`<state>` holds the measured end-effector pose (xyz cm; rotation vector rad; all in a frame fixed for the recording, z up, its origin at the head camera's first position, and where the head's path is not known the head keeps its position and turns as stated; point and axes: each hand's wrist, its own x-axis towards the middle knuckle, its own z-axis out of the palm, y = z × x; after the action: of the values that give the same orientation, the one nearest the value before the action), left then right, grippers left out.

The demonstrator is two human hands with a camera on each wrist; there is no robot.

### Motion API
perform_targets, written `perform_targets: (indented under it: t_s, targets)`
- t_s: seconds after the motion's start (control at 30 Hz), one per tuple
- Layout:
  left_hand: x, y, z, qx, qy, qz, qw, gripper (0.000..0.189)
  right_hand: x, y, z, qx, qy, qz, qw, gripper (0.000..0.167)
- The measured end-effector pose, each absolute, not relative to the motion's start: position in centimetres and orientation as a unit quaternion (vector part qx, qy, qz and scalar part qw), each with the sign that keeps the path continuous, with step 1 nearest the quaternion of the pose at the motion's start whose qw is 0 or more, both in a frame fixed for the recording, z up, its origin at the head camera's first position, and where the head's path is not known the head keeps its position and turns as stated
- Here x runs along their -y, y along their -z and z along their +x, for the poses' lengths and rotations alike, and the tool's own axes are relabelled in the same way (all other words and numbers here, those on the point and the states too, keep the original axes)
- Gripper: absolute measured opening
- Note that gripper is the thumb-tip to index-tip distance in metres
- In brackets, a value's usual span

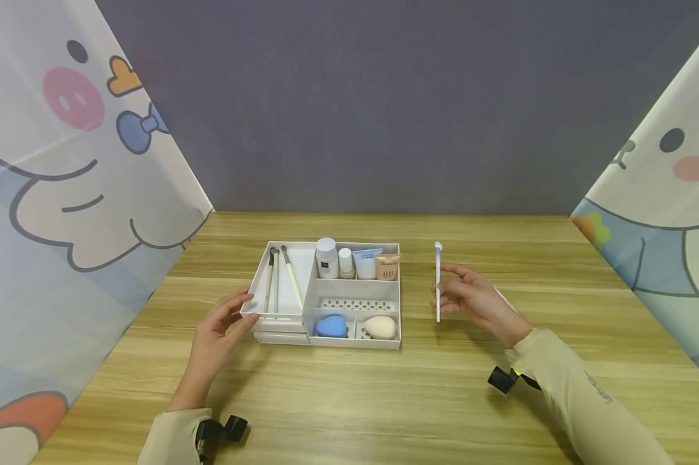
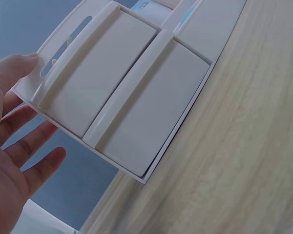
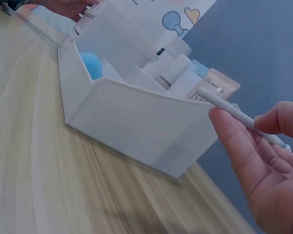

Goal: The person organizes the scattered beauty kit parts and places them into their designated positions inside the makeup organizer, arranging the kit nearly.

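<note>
My right hand pinches a slim white makeup brush between thumb and fingers. In the head view the brush points away from me, its small bristle head at the far end, to the right of a white cosmetics organizer. The right wrist view shows its pale handle across the fingers. At the organizer's left front corner, my left hand holds the edge, its thumb on the front by a slot and its fingers along the side. Several makeup brushes lie in the organizer's left compartment.
A white bottle, a smaller bottle, a blue tube and a beige tube stand in the back compartment. Blue and cream makeup sponges sit in front. Two drawers face me. Beneath is a wooden table.
</note>
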<state>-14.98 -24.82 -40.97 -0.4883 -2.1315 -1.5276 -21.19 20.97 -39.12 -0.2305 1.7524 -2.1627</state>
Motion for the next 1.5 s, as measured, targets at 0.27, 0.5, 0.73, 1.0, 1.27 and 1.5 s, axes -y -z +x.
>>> perform_targets:
  t_s: [0.27,0.5,0.73,1.0,1.27,1.5]
  targets:
    - [24.8,40.9,-15.0,0.773,0.559,-0.183,0.239,0.039,-19.7,38.0,-21.4,-0.610,0.769,-0.089,0.170,0.057]
    - [24.7,40.7,-14.9,0.773,0.557,-0.183,0.242,0.039,-18.7,37.5,-21.5,-0.619,0.760,-0.103,0.170,0.059]
    - [24.7,40.7,-14.9,0.774,0.558,-0.180,0.239,0.038,-17.5,37.5,-21.7,-0.598,0.776,-0.114,0.167,0.055]
    - [24.8,40.8,-14.9,0.774,0.555,-0.185,0.240,0.039,-15.8,37.4,-22.0,-0.574,0.793,-0.133,0.157,0.056]
    - [24.7,40.8,-15.0,0.773,0.558,-0.184,0.238,0.039,-14.6,37.0,-22.0,-0.583,0.786,-0.135,0.153,0.056]
    - [24.8,40.8,-15.0,0.776,0.559,-0.177,0.234,0.038,-13.3,36.3,-21.9,-0.567,0.795,-0.152,0.155,0.055]
